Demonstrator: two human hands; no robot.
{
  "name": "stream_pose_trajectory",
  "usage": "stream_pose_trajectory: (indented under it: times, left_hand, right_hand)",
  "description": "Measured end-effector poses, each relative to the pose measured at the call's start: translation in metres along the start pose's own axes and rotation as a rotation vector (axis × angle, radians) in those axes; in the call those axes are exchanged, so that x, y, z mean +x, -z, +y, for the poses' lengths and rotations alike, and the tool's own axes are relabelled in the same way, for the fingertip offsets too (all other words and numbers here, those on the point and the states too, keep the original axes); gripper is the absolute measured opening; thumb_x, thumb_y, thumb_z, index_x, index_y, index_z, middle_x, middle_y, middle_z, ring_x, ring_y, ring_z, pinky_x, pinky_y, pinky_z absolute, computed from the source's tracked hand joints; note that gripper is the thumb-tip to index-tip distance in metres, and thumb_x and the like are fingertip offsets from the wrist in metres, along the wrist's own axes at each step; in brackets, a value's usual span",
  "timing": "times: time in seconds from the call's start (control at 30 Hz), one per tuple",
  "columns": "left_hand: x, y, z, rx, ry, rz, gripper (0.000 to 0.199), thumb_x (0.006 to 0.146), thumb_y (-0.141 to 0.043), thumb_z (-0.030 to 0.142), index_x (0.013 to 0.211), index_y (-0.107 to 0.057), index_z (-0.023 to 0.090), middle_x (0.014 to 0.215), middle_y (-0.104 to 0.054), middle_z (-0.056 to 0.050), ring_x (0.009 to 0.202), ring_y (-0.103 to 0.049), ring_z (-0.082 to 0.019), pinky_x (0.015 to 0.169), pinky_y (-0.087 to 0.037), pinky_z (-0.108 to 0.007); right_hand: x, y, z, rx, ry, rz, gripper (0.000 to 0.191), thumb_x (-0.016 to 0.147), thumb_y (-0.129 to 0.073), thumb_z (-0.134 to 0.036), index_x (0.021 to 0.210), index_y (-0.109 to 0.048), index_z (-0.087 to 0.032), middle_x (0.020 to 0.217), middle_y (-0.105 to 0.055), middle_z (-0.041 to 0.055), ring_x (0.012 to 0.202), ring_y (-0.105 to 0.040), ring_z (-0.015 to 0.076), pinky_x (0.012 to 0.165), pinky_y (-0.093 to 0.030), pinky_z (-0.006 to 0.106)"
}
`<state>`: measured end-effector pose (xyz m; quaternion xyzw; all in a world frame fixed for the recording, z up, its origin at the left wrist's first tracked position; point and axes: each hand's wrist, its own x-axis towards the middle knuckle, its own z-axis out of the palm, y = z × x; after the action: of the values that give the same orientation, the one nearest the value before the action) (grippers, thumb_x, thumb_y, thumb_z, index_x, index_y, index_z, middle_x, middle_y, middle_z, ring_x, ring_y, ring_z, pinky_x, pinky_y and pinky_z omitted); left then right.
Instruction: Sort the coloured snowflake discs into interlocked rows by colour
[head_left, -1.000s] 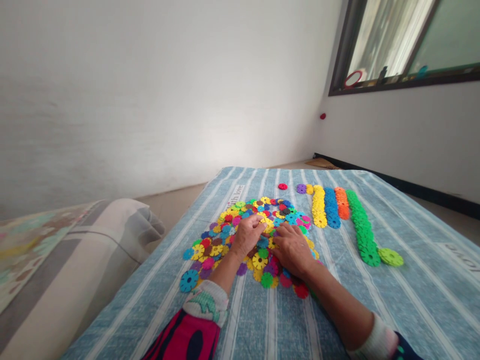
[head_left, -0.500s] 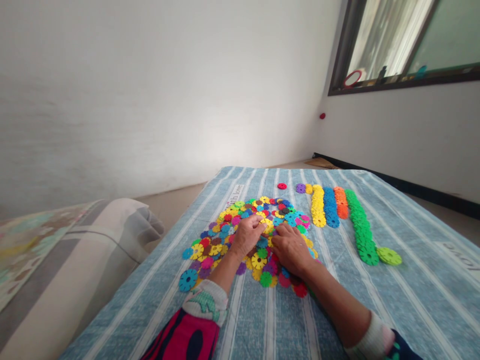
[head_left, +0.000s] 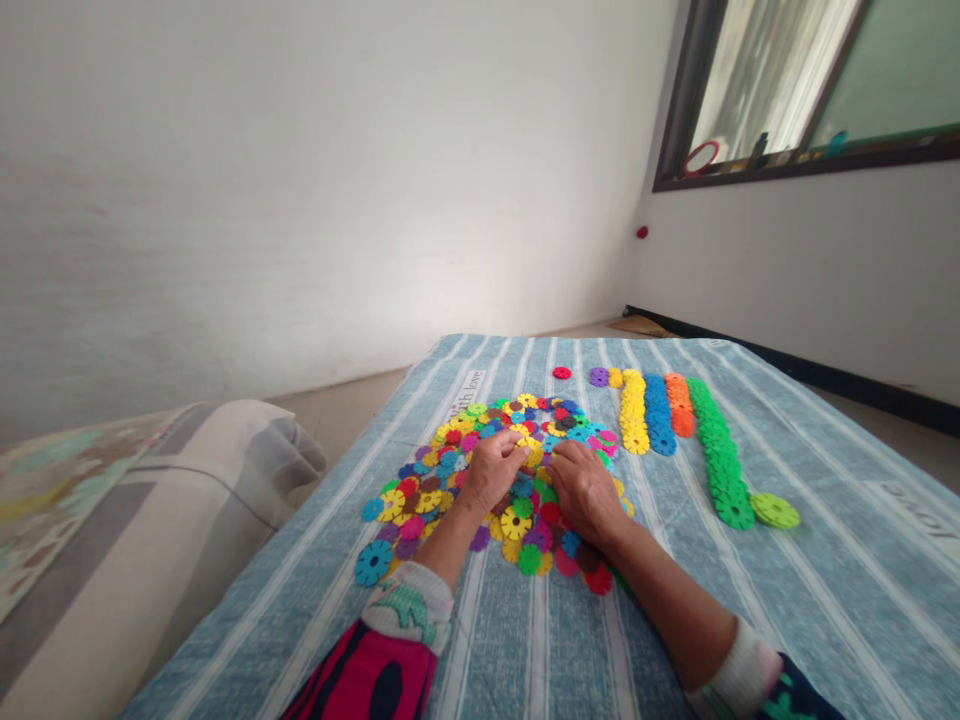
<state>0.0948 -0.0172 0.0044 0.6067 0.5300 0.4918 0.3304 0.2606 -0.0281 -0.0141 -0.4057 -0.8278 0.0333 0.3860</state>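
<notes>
A wide ring-shaped pile of multicoloured plastic snowflake discs (head_left: 431, 495) lies on a striped blue bedspread (head_left: 495, 640). My left hand (head_left: 489, 473) is on the pile, its fingertips closed around a yellow disc (head_left: 527, 448). My right hand (head_left: 585, 492) rests beside it on the discs, fingers apart and holding nothing. Beyond the pile, linked discs form a yellow row (head_left: 634, 412), a blue row (head_left: 658, 415), an orange row (head_left: 680, 405) and a long green row (head_left: 718, 455). A lime-green disc (head_left: 775, 511) lies at the green row's near end.
A red disc (head_left: 562, 372) and a purple disc (head_left: 598, 377) lie at the bedspread's far side. A rolled cushion (head_left: 202, 480) lies along the left edge. Tiled floor borders the bed, with white walls and a window (head_left: 772, 85) beyond.
My right hand has shifted slightly farther up the pile, and a red disc shows below it. The whole view has drifted a little.
</notes>
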Motion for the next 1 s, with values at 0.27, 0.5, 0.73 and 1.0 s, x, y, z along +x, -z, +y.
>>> stream_pose_trajectory:
  times: [0.27,0.5,0.73,1.0]
  left_hand:
    - [-0.003,-0.002,0.006,-0.046,0.032,-0.055,0.022,0.074,-0.063,0.028,0.09,-0.067,0.015,0.063,-0.068,0.002,0.054,-0.067,-0.016,0.044,-0.045,-0.02]
    - [-0.009,-0.005,0.016,-0.183,0.077,-0.144,0.024,0.071,-0.067,0.03,0.089,-0.068,0.014,0.062,-0.067,0.001,0.052,-0.064,-0.014,0.044,-0.043,-0.019]
    - [-0.01,-0.005,0.02,-0.165,0.068,-0.182,0.031,0.068,-0.072,0.033,0.091,-0.069,0.012,0.062,-0.068,0.001,0.055,-0.061,-0.013,0.048,-0.043,-0.019]
    - [-0.008,-0.006,0.02,-0.057,-0.025,-0.194,0.036,0.073,-0.066,0.029,0.103,-0.069,0.011,0.078,-0.074,-0.004,0.076,-0.068,-0.02,0.068,-0.052,-0.027]
  right_hand:
    - [0.006,0.004,0.002,0.167,-0.224,0.148,0.03,0.091,-0.041,-0.028,0.072,-0.061,-0.017,0.075,-0.063,0.0047,0.074,-0.057,0.0162,0.071,-0.043,0.026]
    - [0.007,0.006,0.001,0.226,-0.368,0.192,0.032,0.087,-0.043,-0.035,0.066,-0.06,-0.017,0.066,-0.061,0.0031,0.067,-0.056,0.0168,0.065,-0.04,0.027]
    - [0.008,0.006,-0.002,0.267,-0.404,0.185,0.033,0.085,-0.044,-0.036,0.065,-0.062,-0.017,0.067,-0.062,0.0041,0.067,-0.055,0.0171,0.065,-0.038,0.027]
    - [0.011,0.006,-0.002,0.294,-0.398,0.179,0.031,0.086,-0.044,-0.034,0.068,-0.064,-0.017,0.067,-0.062,0.0029,0.067,-0.056,0.0155,0.065,-0.038,0.025]
